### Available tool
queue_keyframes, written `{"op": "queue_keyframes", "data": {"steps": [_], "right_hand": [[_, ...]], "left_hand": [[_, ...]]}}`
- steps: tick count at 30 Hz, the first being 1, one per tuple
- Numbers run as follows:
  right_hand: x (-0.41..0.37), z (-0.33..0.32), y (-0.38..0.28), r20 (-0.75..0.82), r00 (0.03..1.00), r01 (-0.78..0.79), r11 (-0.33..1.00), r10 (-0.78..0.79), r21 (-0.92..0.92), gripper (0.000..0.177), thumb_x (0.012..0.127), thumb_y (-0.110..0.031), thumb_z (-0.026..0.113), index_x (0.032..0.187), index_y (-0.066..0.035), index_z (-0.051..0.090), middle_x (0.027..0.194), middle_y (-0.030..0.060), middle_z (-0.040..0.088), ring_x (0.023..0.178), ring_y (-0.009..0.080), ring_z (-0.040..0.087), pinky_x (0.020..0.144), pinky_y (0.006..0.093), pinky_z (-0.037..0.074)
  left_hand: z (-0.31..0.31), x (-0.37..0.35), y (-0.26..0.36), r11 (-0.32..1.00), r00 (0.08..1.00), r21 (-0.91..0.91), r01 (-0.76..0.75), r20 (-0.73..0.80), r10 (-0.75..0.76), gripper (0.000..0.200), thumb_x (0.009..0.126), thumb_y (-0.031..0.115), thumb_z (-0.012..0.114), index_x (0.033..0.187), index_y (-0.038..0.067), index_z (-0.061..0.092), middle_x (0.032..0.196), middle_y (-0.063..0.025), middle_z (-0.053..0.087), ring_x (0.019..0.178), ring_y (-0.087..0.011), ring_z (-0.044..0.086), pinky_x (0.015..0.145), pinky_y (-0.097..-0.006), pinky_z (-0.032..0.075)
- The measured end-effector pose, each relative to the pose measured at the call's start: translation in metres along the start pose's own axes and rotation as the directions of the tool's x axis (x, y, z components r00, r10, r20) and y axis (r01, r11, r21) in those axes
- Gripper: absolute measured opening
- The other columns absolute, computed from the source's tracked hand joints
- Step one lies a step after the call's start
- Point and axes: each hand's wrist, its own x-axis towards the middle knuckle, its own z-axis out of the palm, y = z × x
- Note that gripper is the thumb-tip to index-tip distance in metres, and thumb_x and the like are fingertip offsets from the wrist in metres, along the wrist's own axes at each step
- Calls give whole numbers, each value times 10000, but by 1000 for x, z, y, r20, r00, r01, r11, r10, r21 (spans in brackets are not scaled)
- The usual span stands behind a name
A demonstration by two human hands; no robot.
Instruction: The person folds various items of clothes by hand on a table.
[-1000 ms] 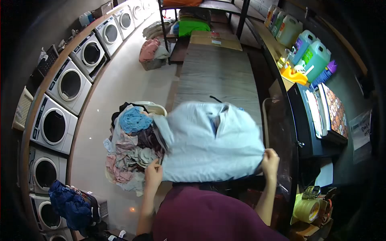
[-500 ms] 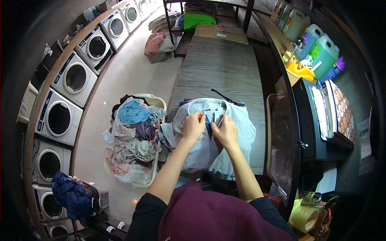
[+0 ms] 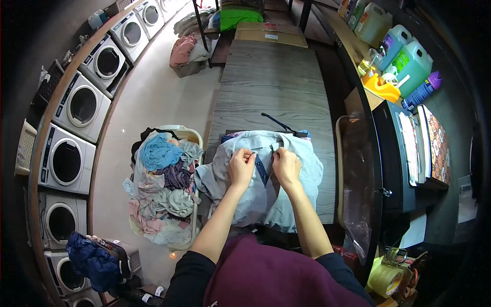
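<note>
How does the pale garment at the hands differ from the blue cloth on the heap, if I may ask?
The pale garment is greyish; the blue cloth is brighter. The pale garment lies spread on the table, pinched by the left hand and right hand; the blue cloth is bunched on the heap, untouched. Both are fabric.

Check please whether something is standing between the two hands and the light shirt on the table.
Nothing visible stands between them: the left hand and the right hand pinch the light shirt at its opening. The black strap lies beyond their fingers, not between.
</note>
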Motion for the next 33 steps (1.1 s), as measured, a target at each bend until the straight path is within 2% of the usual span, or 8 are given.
{"op": "queue_keyframes", "data": {"steps": [4, 7, 8, 12, 15, 21, 26, 33], "right_hand": [[5, -17, -4, 110, 984, -172, 927, 143, 332, 166, 799, -146, 700, 837, -4, 623, 737, 192, 673, 680, 327, 677, 620, 405, 517], [-3, -17, -6, 208, 950, -310, 771, 232, 556, 156, 800, -115, 698, 856, 4, 614, 698, 164, 670, 627, 218, 661, 576, 340, 495], [-6, -12, -4, 176, 958, -288, 777, 228, 560, 160, 810, -93, 698, 912, -5, 611, 669, 97, 665, 610, 97, 599, 526, 267, 456], [-12, -14, -17, 236, 921, -390, 761, 311, 519, 125, 830, -85, 675, 904, -7, 611, 707, 102, 674, 609, 103, 602, 540, 278, 464], [-17, -7, -21, 94, 982, -188, 868, 163, 459, 116, 840, -82, 652, 881, 18, 609, 713, 174, 654, 643, 256, 656, 601, 365, 492], [-34, 5, -31, -42, 998, -31, 937, 48, 347, 90, 824, -60, 641, 871, 10, 610, 782, 211, 648, 728, 372, 644, 664, 418, 494], [-38, 21, -26, -96, 977, -135, 902, 190, 411, 135, 820, -86, 701, 909, 15, 702, 803, 152, 705, 708, 208, 682, 658, 315, 520], [-33, 24, -20, 37, 945, -286, 762, 326, 581, 157, 817, -71, 699, 911, 54, 706, 750, 79, 698, 662, 101, 618, 608, 250, 490]], "left_hand": [[0, 6, -3, 961, 988, -253, 107, 133, -75, 152, 845, 112, 717, 897, -25, 674, 808, -110, 713, 703, -169, 680, 652, -285, 523], [7, -5, 8, 923, 990, -374, 95, 136, -47, 159, 829, 134, 736, 866, -17, 701, 739, -105, 717, 657, -126, 680, 601, -261, 521], [16, -7, -1, 911, 983, -391, 131, 173, -67, 143, 839, 124, 722, 868, -14, 704, 736, -96, 715, 664, -116, 677, 606, -259, 520], [25, -10, -10, 862, 961, -452, 227, 245, -125, 146, 868, 108, 688, 890, -35, 707, 758, -88, 720, 671, -113, 675, 626, -249, 522], [17, -6, -8, 851, 935, -436, 292, 317, -158, 170, 890, 129, 674, 932, -33, 702, 801, -74, 717, 703, -109, 666, 637, -241, 515], [11, 5, -6, 754, 878, -502, 424, 432, -206, 150, 886, 111, 679, 914, -34, 706, 780, -63, 709, 668, -90, 638, 604, -220, 500], [16, 7, -14, 761, 863, -472, 446, 453, -225, 136, 896, 119, 664, 899, -12, 701, 761, -39, 697, 669, -91, 644, 587, -215, 491], [24, 15, -30, 828, 855, -407, 387, 494, -157, 135, 908, 112, 662, 944, -17, 679, 828, -40, 695, 698, -74, 613, 616, -209, 486]]}}
